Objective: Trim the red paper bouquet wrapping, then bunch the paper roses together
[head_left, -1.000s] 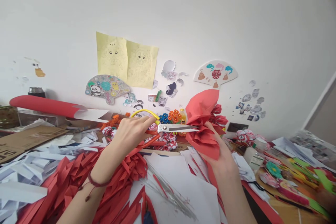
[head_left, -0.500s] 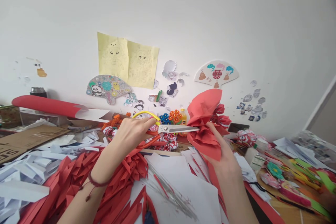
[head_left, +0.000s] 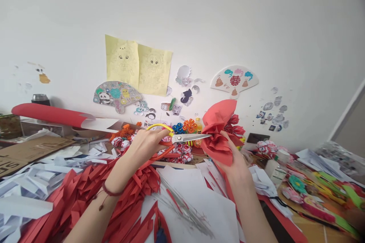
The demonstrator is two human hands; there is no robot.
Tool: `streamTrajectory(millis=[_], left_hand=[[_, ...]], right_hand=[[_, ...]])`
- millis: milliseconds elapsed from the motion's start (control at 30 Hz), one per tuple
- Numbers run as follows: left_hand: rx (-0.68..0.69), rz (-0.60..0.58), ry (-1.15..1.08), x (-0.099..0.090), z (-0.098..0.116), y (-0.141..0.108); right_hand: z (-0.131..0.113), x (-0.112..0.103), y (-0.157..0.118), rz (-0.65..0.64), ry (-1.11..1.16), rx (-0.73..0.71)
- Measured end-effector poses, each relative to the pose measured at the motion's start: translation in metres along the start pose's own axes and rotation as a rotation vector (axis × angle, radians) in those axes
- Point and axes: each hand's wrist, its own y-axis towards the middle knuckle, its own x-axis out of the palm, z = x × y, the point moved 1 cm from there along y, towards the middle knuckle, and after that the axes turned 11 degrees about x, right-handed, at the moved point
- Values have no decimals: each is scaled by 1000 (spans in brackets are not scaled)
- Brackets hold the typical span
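Red crumpled paper, bunched into broad petal-like folds (head_left: 218, 133), is in your right hand (head_left: 235, 159), raised in front of the wall. Grip: fingers and thumb pinch the bunch from its right side; contact behind the folds is hidden. Your left hand (head_left: 148, 142) is clenched around the handles of silver-bladed scissors with yellow and orange loops (head_left: 191, 138); which fingers pass through the loops, you cannot tell.

Change over the last half second: the bunch shifts slightly left and its lower edge rises. Scissors now tilt a little upward, tip at the folds. Inference: you are adjusting the angle between blade and paper while both grips hold; the work stays at the tip. Blades look nearly together; whether they bite, cannot tell.

Surroundings: smaller red paper blooms (head_left: 234, 124) show just behind your right hand. Below, thin grey wire-like lengths (head_left: 191, 212) lie on flat white paper sheets (head_left: 219, 205), apart from both hands.
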Motion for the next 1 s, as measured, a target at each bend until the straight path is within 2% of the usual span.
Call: streamTrajectory(millis=[167,300,367,467,667,800,900,1000], left_hand=[[-133,47,-181,10,-7,0],[-144,93,-217,13,1,5],[-125,120,-203,15,8,8],[-90,133,-146,18,18,10],[0,199,-70,24,25,9],[-17,215,-67,24,25,8],[-18,236,-45,21,25,8],[-7,257,-16,17,24,8]], right_hand=[[0,-6,14,65,87,-50],[-4,12,16,107,295,101],[-6,22,15,90,355,129],[-8,30,8,35,345,131],[-4,26,-2,-9,266,62],[-4,29,-3,-69,254,141],[-4,31,-5,-21,281,152],[-5,30,-8,20,265,103]])
